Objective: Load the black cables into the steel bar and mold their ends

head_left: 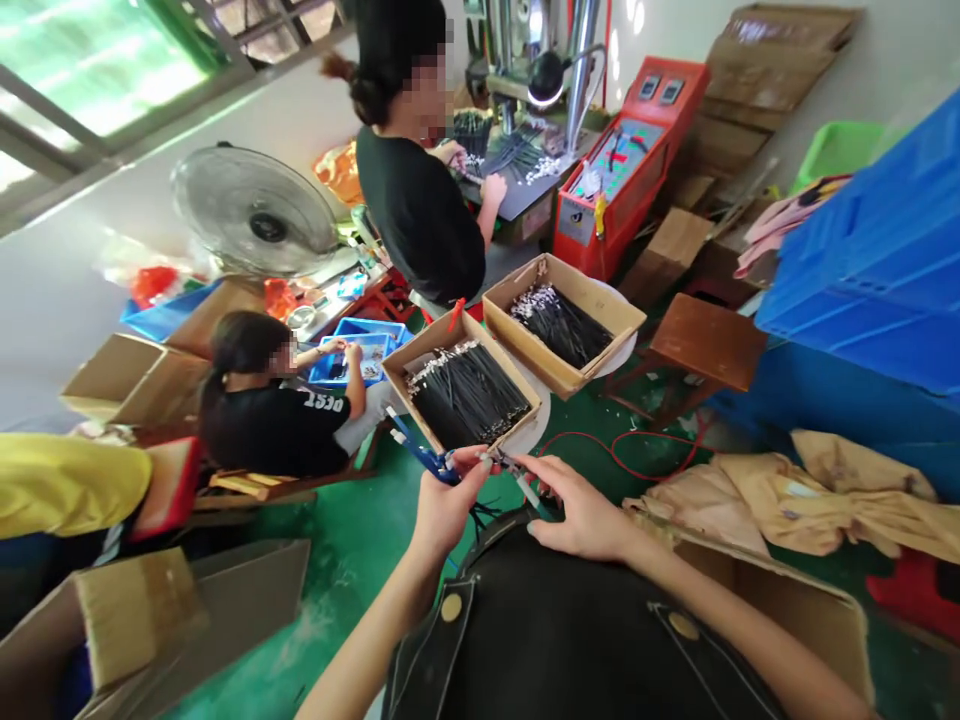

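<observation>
My left hand (448,505) is closed around a thin bundle of dark blue cables (420,452) with pale ends, which points up and to the left. Thumb and forefinger pinch something at the bundle's near end, too small to make out. My right hand (576,505) is closed on a small hand tool with grey and teal handles, which looks like pliers (527,488). Its tip meets my left fingertips. Dark strands (484,515) hang below my left hand. Just beyond my hands stands a cardboard box (529,418) filled with black cables (469,395) with light ends.
A second cardboard box (626,318) of black cables adjoins the first. One person (420,190) works at a lit press; another person (274,410) sits by blue trays. A wooden stool (709,340), red machine (630,170), blue crates (870,240) and a fan (255,210) stand around.
</observation>
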Demonstrator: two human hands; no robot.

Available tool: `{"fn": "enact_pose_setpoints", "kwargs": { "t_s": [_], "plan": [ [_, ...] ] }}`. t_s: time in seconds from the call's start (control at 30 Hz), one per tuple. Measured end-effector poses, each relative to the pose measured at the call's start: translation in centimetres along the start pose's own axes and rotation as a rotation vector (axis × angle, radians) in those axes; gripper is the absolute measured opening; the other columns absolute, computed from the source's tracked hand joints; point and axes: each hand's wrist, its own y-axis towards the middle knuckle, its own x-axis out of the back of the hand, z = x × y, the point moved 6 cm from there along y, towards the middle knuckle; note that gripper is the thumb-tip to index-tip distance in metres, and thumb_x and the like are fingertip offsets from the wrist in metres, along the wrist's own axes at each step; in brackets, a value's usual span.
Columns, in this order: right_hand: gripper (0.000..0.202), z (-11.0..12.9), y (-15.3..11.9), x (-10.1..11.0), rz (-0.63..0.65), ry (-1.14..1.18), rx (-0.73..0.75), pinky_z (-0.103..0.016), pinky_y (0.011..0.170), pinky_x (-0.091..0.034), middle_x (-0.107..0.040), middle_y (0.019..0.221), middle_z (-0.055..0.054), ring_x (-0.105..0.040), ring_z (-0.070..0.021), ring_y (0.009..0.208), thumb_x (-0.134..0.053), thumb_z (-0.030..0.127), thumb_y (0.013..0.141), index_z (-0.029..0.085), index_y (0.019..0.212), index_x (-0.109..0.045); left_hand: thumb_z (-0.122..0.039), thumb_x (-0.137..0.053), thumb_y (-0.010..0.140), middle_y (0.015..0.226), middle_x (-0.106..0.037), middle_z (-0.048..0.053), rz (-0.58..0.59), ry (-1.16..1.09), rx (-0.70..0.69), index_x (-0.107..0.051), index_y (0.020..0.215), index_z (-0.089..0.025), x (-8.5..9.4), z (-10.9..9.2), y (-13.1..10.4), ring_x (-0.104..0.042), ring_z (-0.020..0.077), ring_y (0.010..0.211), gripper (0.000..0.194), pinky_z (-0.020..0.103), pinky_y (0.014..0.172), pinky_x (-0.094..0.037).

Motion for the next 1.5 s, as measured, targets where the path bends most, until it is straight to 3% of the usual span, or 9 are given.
{"fn": "enact_pose_setpoints", "kwargs": {
  "t_s": [0.17,0.33,0.5,0.67,0.8,1.0,1.1,1.5],
  "plan": [
    [0.080,2.7,0.0,-5.8,-0.059,-0.236,0.067,-0.041,0.105,-0.035,-0.046,0.127,-0.009,-0.043,-0.0251,0.118,-0.061,0.019,0.066,0.021,0.143,-0.038,-0.026,-0.073,0.073,0.079,-0.074,0.006,-0.084,0.045,-0.149,-0.070,0.076,-0.015,6.0,-0.1,-3.0,-0.069,0.0182,0.075,0.012,0.028,0.070,-0.056],
    [0.085,5.4,-0.1,-11.5,-0.013,-0.389,0.054,-0.045,0.105,-0.033,-0.040,0.128,-0.012,-0.039,-0.0283,0.119,-0.063,0.023,0.064,0.019,0.144,-0.035,-0.020,-0.072,0.071,0.082,-0.074,0.006,-0.177,-0.019,-0.303,-0.063,0.066,-0.016,11.6,0.7,-6.3,-0.070,0.0181,0.076,0.011,0.028,0.069,-0.057],
    [0.088,7.3,-0.5,-15.9,0.050,-0.402,0.070,-0.043,0.108,-0.029,-0.037,0.130,-0.013,-0.036,-0.0277,0.122,-0.063,0.024,0.064,0.016,0.146,-0.031,-0.017,-0.069,0.074,0.086,-0.073,0.007,-0.192,0.013,-0.373,-0.064,0.066,-0.016,15.2,1.7,-9.3,-0.070,0.0175,0.077,0.009,0.026,0.066,-0.057],
    [0.090,8.9,-1.0,-18.3,0.048,-0.469,0.084,-0.045,0.108,-0.028,-0.038,0.129,-0.013,-0.035,-0.0286,0.120,-0.064,0.028,0.065,0.016,0.147,-0.030,-0.021,-0.068,0.077,0.088,-0.070,0.006,-0.229,0.121,-0.419,-0.069,0.071,-0.016,17.8,2.3,-11.3,-0.067,0.0143,0.075,0.007,0.022,0.063,-0.054],
    [0.094,9.6,-1.4,-19.6,0.082,-0.492,0.077,-0.046,0.108,-0.027,-0.036,0.131,-0.014,-0.034,-0.0298,0.122,-0.066,0.030,0.064,0.015,0.148,-0.027,-0.022,-0.069,0.076,0.078,-0.069,0.004,-0.255,0.143,-0.456,-0.068,0.071,-0.017,19.0,2.4,-12.2,-0.064,0.0126,0.066,0.007,0.020,0.056,-0.051],
    [0.093,10.1,-2.0,-20.4,0.075,-0.517,0.111,-0.048,0.108,-0.027,-0.036,0.132,-0.014,-0.032,-0.0306,0.124,-0.067,0.033,0.064,0.017,0.148,-0.028,-0.021,-0.066,0.077,0.083,-0.071,0.004,-0.205,0.248,-0.478,-0.070,0.076,-0.019,19.8,2.6,-13.0,-0.066,0.0138,0.069,0.004,0.022,0.059,-0.052],
    [0.091,10.3,-2.1,-20.3,0.066,-0.544,0.138,-0.047,0.107,-0.028,-0.037,0.132,-0.014,-0.033,-0.0302,0.124,-0.066,0.033,0.065,0.017,0.147,-0.029,-0.020,-0.066,0.078,0.084,-0.072,0.004,-0.182,0.275,-0.507,-0.070,0.077,-0.020,19.9,2.4,-13.3,-0.067,0.0153,0.073,0.005,0.025,0.067,-0.054],
    [0.091,10.3,-2.0,-20.0,0.051,-0.598,0.147,-0.048,0.105,-0.028,-0.038,0.130,-0.016,-0.033,-0.0312,0.122,-0.066,0.035,0.066,0.013,0.146,-0.030,-0.018,-0.067,0.078,0.083,-0.073,0.003,-0.242,0.307,-0.528,-0.071,0.080,-0.020,19.4,2.1,-13.5,-0.067,0.0145,0.072,0.006,0.023,0.064,-0.053]
  ]
}}
